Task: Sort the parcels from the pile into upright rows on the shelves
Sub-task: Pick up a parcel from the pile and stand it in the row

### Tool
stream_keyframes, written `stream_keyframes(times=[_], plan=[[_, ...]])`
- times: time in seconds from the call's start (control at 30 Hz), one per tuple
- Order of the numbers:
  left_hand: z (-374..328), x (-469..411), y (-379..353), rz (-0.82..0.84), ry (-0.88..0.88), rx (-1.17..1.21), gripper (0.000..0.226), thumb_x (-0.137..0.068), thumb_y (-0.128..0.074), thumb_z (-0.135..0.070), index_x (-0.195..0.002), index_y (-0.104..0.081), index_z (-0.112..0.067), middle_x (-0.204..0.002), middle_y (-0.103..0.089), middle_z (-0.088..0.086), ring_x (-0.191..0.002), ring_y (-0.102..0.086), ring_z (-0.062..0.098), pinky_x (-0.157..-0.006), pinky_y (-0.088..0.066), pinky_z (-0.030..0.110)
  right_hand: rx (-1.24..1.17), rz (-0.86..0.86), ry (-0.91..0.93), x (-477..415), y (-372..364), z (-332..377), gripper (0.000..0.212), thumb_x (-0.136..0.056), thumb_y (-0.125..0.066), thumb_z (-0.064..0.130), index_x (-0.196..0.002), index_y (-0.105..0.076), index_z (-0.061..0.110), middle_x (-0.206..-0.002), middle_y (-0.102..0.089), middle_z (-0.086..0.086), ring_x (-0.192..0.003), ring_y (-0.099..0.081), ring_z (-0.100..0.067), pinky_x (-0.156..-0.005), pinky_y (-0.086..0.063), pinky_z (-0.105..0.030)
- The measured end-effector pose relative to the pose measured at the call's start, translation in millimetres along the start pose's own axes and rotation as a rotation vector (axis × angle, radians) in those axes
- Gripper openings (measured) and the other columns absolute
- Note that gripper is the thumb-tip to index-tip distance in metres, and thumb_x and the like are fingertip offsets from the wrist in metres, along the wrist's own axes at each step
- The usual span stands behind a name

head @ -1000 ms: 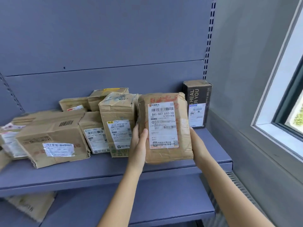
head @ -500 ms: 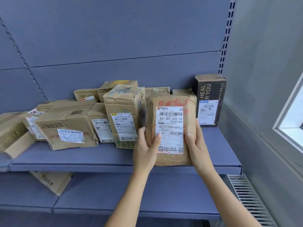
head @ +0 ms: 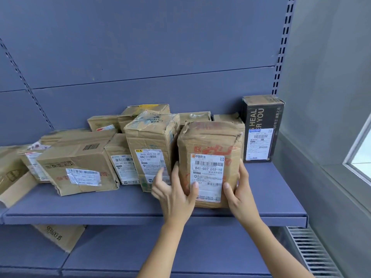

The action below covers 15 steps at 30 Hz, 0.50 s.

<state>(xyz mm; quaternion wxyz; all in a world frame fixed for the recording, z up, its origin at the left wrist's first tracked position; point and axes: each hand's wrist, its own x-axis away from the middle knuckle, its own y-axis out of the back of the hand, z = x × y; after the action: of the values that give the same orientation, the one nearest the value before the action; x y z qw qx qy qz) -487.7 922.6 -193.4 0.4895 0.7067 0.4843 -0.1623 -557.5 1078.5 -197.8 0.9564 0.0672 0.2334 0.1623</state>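
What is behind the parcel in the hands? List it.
Behind the held parcel show two brown tops: left box, right box. Their lower parts are covered.

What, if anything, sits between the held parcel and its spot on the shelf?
Nothing visible. The left hand and right hand grip the parcel, which appears to stand upright on the shelf beside the tall carton.

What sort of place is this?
Likely a parcel pickup point or courier storeroom: a blue shelf carries taped cardboard parcels bearing barcoded shipping labels; the left hand and right hand hold one parcel upright.
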Motion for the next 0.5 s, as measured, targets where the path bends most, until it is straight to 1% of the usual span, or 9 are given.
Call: stream_keyframes(times=[0.07,0.1,0.17,0.2,0.23,0.3,0.37,0.43,0.5], plan=[[8.4,-3.3,-5.5,-0.058,-0.010,-0.019,0.089,-0.084,-0.029,-0.073,-0.138,-0.036,-0.003,-0.142,-0.023,0.025,-0.125,-0.030,0.041,-0.102,-0.023,0.050,0.022,0.046,-0.006,-2.3,-1.7,-6.9,0.079,-0.087,-0.049,0.050,-0.151,-0.006,0.034,-0.158,-0.025,0.010,-0.145,-0.026,-0.009,-0.116,-0.031,-0.043],[12.1,-5.6,-8.4,-0.065,-0.018,-0.035,0.094,-0.083,-0.030,-0.075,-0.140,-0.030,0.000,-0.145,-0.019,0.028,-0.130,-0.026,0.044,-0.105,-0.021,0.052,0.029,0.063,-0.003,-3.9,-2.4,-8.1,0.078,-0.086,-0.049,0.052,-0.149,-0.005,0.037,-0.156,-0.027,0.015,-0.143,-0.029,-0.005,-0.114,-0.033,-0.035],[16.0,-9.8,-13.7,-0.041,-0.058,-0.078,0.098,-0.083,-0.025,-0.077,-0.143,-0.023,0.002,-0.148,-0.015,0.031,-0.137,-0.018,0.047,-0.113,-0.014,0.053,0.047,0.075,0.027,-7.7,-4.0,-8.9,0.077,-0.085,-0.044,0.066,-0.146,-0.003,0.040,-0.148,-0.025,0.036,-0.136,-0.032,0.009,-0.104,-0.034,-0.013],[16.4,-11.6,-16.2,-0.021,-0.076,-0.098,0.098,-0.084,-0.021,-0.077,-0.144,-0.021,0.001,-0.148,-0.015,0.032,-0.138,-0.017,0.048,-0.115,-0.010,0.053,0.065,0.071,0.042,-9.8,-4.9,-8.6,0.080,-0.083,-0.039,0.075,-0.145,-0.002,0.040,-0.143,-0.020,0.046,-0.131,-0.031,0.017,-0.097,-0.035,-0.009],[16.5,-13.1,-19.0,-0.001,-0.085,-0.114,0.096,-0.085,-0.018,-0.077,-0.145,-0.019,-0.001,-0.149,-0.014,0.031,-0.139,-0.017,0.048,-0.115,-0.008,0.053,0.080,0.071,0.051,-12.1,-5.7,-8.3,0.084,-0.079,-0.036,0.081,-0.144,-0.001,0.039,-0.140,-0.017,0.051,-0.126,-0.031,0.023,-0.093,-0.037,-0.011],[17.8,-15.1,-24.5,0.020,-0.084,-0.145,0.093,-0.085,-0.015,-0.076,-0.146,-0.016,-0.005,-0.149,-0.015,0.031,-0.139,-0.018,0.047,-0.115,-0.007,0.053,0.107,0.086,0.043,-16.3,-7.1,-11.3,0.083,-0.076,-0.033,0.086,-0.140,-0.002,0.045,-0.139,-0.014,0.052,-0.120,-0.037,0.023,-0.091,-0.039,-0.023],[21.8,-16.1,-30.1,0.017,-0.085,-0.178,0.092,-0.086,-0.013,-0.076,-0.146,-0.013,-0.007,-0.148,-0.014,0.030,-0.139,-0.017,0.046,-0.115,-0.007,0.055,0.148,0.103,0.012,-18.5,-7.4,-14.9,0.085,-0.071,-0.030,0.090,-0.139,-0.001,0.048,-0.138,-0.012,0.054,-0.115,-0.048,0.008,-0.087,-0.043,-0.035],[25.3,-16.4,-33.6,0.017,-0.095,-0.190,0.091,-0.086,-0.013,-0.076,-0.146,-0.011,-0.008,-0.149,-0.013,0.030,-0.139,-0.016,0.046,-0.114,-0.007,0.056,0.211,0.103,-0.010,-18.9,-6.8,-16.8,0.091,-0.066,-0.025,0.094,-0.138,0.002,0.046,-0.138,-0.011,0.054,-0.110,-0.052,-0.007,-0.079,-0.043,-0.035],[26.0,-16.4,-34.3,0.033,-0.099,-0.202,0.091,-0.086,-0.013,-0.076,-0.146,-0.011,-0.008,-0.149,-0.013,0.030,-0.139,-0.016,0.047,-0.113,-0.008,0.058,0.260,0.088,-0.016,-18.6,-7.3,-19.1,0.094,-0.062,-0.022,0.096,-0.138,0.005,0.046,-0.148,-0.019,0.039,-0.104,-0.052,-0.009,-0.074,-0.038,-0.032]])
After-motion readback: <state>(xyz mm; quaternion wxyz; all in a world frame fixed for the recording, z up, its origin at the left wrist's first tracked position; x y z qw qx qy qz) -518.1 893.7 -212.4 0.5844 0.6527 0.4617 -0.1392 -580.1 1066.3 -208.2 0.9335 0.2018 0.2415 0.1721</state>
